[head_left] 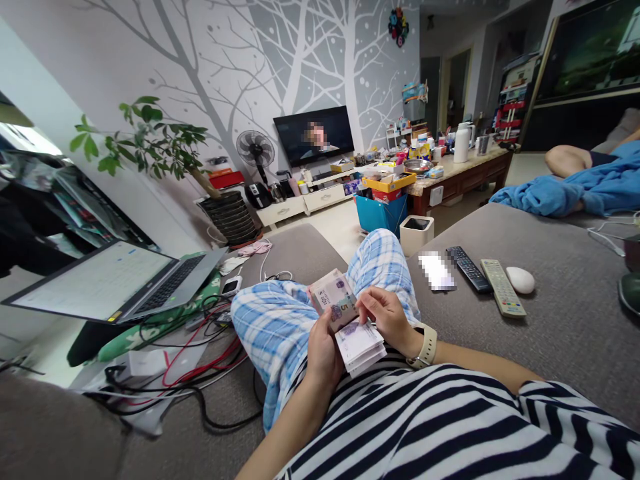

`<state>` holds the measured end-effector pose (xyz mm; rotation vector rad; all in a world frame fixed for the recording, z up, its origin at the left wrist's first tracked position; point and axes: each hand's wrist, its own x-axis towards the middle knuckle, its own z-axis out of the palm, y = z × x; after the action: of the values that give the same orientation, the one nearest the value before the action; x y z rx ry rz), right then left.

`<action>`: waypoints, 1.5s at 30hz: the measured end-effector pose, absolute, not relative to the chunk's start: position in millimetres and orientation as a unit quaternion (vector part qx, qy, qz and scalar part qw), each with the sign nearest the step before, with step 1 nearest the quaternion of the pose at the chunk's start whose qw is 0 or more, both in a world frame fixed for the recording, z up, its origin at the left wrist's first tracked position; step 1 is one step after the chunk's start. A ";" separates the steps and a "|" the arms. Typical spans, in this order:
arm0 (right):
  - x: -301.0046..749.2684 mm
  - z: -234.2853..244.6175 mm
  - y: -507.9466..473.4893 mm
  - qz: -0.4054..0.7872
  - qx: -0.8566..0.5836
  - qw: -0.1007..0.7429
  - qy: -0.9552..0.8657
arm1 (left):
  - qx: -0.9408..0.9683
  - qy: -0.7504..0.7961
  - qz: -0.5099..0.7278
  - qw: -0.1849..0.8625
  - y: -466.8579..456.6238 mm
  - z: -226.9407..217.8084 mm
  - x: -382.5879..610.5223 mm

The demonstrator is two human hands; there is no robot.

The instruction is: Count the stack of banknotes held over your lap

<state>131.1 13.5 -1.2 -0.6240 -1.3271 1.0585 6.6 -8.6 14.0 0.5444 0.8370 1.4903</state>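
A stack of banknotes is held over my lap, the upper part showing a printed 5. Its lower part is bent over toward me, with several pale note ends fanned apart. My left hand is closed round the left side of the stack, thumb on top. On the other side, my right hand has its fingers curled, with thumb and fingertips pinched at the notes near the bend. A pale watch is on my right wrist. Beneath the notes are my legs in blue checked trousers.
Right on the grey sofa lie a blurred phone, a black remote, a beige remote and a white mouse. Left are an open laptop and tangled cables. Another person's leg is beside a blue cloth.
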 end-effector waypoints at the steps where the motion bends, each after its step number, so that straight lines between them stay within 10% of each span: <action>1: 131.4 -1.6 13.9 0.450 -0.287 0.618 -0.577 | 0.235 0.365 0.649 0.625 -8.7 13.8 6.6; 31: 138.6 2.1 8.1 0.457 -0.268 0.423 -0.735 | 0.245 0.389 0.630 0.626 -8.1 20.3 5.0; 45: 133.5 -5.3 26.8 0.451 -0.358 0.590 -0.566 | 0.279 0.450 0.643 0.553 -11.2 28.8 0.6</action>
<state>133.5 26.8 -5.3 -0.8323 -1.3174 1.0510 0.6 -11.2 28.8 0.6598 1.0625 1.5207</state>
